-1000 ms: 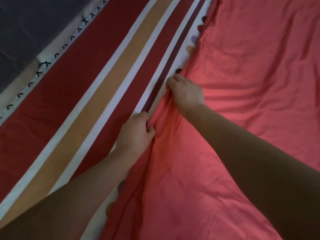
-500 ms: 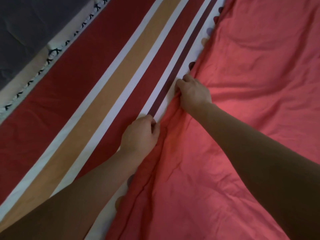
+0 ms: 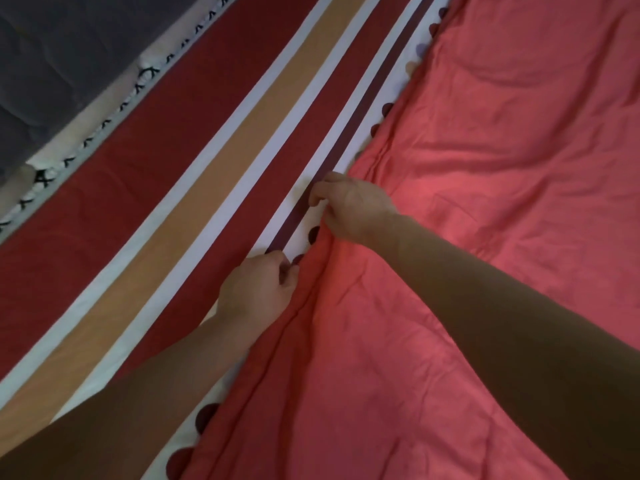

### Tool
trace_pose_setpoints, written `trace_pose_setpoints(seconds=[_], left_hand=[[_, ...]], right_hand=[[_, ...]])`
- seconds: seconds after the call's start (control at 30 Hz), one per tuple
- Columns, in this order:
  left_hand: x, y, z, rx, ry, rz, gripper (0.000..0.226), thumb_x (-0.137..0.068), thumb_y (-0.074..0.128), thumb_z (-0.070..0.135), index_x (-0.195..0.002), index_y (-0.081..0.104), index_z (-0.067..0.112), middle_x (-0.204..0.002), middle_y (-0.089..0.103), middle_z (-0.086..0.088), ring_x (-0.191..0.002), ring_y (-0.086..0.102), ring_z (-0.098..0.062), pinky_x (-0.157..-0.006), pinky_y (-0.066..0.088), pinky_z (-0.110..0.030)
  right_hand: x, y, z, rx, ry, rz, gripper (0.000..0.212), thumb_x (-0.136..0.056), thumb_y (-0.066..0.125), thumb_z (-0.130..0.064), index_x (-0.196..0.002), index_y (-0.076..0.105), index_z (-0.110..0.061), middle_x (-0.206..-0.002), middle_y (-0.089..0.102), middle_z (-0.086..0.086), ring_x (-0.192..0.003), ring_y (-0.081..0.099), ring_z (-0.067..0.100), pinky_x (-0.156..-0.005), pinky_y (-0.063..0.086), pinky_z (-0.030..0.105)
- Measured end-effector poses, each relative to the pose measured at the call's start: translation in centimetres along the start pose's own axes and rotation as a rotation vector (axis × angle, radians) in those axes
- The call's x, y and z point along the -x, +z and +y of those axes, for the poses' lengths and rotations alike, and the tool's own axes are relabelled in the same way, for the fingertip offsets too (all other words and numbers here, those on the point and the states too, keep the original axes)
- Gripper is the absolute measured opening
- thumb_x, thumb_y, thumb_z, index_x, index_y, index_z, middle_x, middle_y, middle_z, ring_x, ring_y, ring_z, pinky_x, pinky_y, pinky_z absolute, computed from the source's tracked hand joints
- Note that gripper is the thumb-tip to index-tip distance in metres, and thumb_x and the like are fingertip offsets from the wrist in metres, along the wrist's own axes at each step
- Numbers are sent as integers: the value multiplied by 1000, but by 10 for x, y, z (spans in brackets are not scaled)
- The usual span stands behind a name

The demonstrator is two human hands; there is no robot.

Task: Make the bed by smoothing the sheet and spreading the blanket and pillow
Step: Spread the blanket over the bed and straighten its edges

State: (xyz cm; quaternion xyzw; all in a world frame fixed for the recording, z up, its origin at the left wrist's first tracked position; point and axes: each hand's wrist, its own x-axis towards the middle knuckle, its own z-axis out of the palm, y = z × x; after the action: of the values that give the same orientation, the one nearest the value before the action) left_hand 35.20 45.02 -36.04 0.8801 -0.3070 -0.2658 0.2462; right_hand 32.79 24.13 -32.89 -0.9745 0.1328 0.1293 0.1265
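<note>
Both your hands sit on the blanket's (image 3: 467,237) hem, which runs as one long line up the bed from its near edge toward the far end. Your left hand (image 3: 258,292) has its grip pinched on the bunched hem; your right hand (image 3: 353,206), farther up the hem, looks pinched on it too. The striped sheet (image 3: 145,209) lies bare to your left, so any spreading likely goes that way, across the hem.
</note>
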Motion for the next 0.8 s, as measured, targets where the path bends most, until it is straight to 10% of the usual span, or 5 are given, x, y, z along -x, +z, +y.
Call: trace_pose_setpoints(seconds=[0.8], left_hand=[[239,-22,-131,139,-182,-117,16,-91,66,38,-84,71,24,-79,70,11,-76,64,0,-78,54,-29]], right_hand=[[112,69,-201,-29,-263,-456,28,-80,78,-39,-105,67,-33,-105,63,-17,-101,60,7,-92,51,31]])
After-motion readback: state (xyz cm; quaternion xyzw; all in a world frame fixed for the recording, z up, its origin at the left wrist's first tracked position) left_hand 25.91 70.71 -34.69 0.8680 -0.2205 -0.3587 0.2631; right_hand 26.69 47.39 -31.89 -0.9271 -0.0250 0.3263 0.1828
